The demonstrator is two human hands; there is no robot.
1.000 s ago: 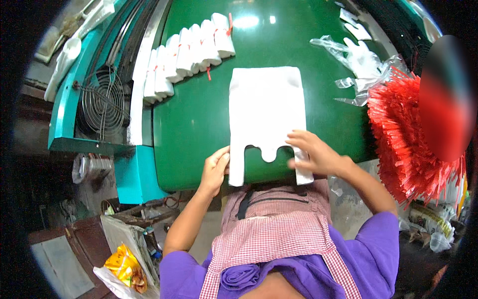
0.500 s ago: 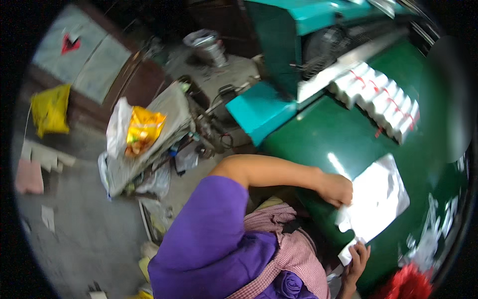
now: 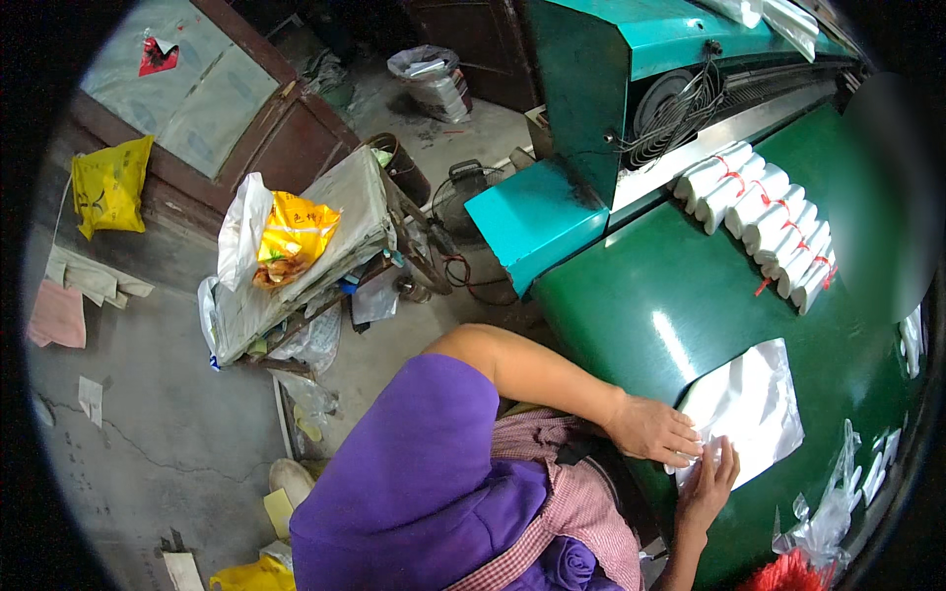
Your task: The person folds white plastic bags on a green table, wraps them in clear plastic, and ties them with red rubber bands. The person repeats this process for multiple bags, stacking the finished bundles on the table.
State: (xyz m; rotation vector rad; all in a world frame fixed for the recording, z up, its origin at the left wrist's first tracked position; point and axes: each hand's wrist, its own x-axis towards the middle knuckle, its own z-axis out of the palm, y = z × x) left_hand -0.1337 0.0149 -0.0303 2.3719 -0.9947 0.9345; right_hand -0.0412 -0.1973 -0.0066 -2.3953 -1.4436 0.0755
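One broad green tabletop (image 3: 690, 295) fills the right of the view, with a teal machine (image 3: 591, 59) along its far edge and a row of white bag bundles tied in red (image 3: 764, 217) lying just below that edge. A flat stack of white plastic bags (image 3: 754, 404) lies on the near part of the tabletop. Both hands press on its near left corner, the left hand (image 3: 652, 429) flat with fingers spread and the right hand (image 3: 711, 483) open beside it, neither clenched.
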